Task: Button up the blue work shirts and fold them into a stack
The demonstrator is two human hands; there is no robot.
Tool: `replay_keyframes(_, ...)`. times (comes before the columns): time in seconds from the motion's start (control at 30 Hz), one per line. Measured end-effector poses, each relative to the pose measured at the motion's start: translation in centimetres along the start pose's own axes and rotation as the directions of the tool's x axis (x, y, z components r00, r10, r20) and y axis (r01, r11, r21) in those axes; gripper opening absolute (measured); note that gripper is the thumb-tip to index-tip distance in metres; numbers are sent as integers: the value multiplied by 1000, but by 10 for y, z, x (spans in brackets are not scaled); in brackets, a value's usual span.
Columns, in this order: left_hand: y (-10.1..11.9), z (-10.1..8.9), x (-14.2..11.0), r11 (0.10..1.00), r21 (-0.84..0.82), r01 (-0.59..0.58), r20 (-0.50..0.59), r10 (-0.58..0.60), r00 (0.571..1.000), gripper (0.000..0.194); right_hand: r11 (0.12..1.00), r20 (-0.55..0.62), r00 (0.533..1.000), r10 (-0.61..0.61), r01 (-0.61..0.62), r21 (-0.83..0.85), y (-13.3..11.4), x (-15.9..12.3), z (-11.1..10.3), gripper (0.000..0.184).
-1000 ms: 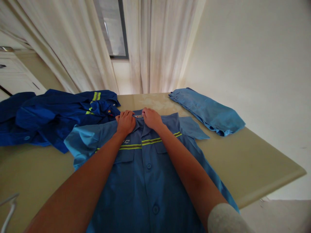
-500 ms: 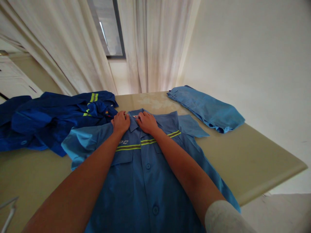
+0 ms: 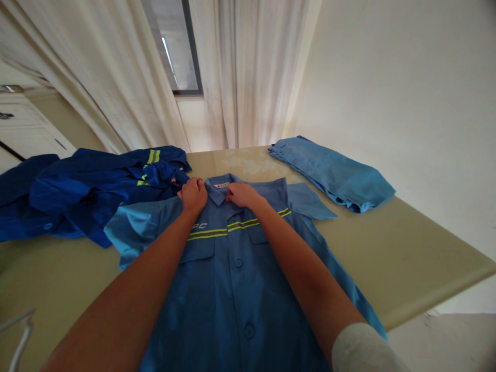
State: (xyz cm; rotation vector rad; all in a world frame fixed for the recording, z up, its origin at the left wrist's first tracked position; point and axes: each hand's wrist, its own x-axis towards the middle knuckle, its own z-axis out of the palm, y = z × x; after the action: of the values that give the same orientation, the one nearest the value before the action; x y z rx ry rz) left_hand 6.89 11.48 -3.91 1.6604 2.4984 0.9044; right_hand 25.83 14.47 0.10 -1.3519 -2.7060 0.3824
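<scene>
A light blue short-sleeved work shirt (image 3: 232, 279) with yellow-green chest stripes lies face up and buttoned on the beige table (image 3: 406, 248). My left hand (image 3: 192, 195) rests on the left side of its collar, fingers curled onto the cloth. My right hand (image 3: 241, 195) presses the right side of the collar, fingers bent and pinching the fabric. Between the two hands the collar's red label shows.
A heap of dark blue garments (image 3: 85, 188) with yellow-green stripes lies at the table's left. A folded light blue garment (image 3: 333, 173) sits at the far right. White curtains and a window stand behind. A metal hanger (image 3: 17, 336) pokes in at the lower left.
Both hands have slid apart along the collar, uncovering its middle and the red label. The view has shifted slightly.
</scene>
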Motion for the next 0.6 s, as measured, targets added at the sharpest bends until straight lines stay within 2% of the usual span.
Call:
replay_keyframes(0.13, 0, 3, 1, 999, 32, -1, -9, 1, 1000, 37, 1000, 58, 998, -14, 15, -25, 0, -2, -6, 17)
replay_keyframes(0.2, 1, 3, -1, 999, 38, -15, -17, 15, 1000, 36, 998, 40, 999, -10, 12, -60, -1, -4, -9, 16)
replay_keyframes(0.3, 3, 0, -7, 991, 55, -120, -47, 123, 991, 35, 995, 2, 1000, 9, -9, -94, -3, -6, -15, 22)
replay_keyframes(0.37, 6, -2, -13, 952, 64, -298, -34, 301, 953, 35, 997, 25, 1000, -15, 17, -72, -1, -6, -19, 23)
replay_keyframes(0.47, 9, -4, -18, 834, 27, -551, 67, 548, 834, 32, 996, 78, 993, -89, 90, -3, 7, -6, -26, 29)
replay_keyframes(0.53, 9, -3, -17, 791, 0, -612, 135, 606, 784, 31, 995, 111, 990, -91, 94, -19, 13, -8, -28, 35)
replay_keyframes(0.6, 7, -1, -14, 785, -6, -619, 175, 610, 772, 32, 993, 106, 993, -58, 68, -94, 17, -11, -28, 36)
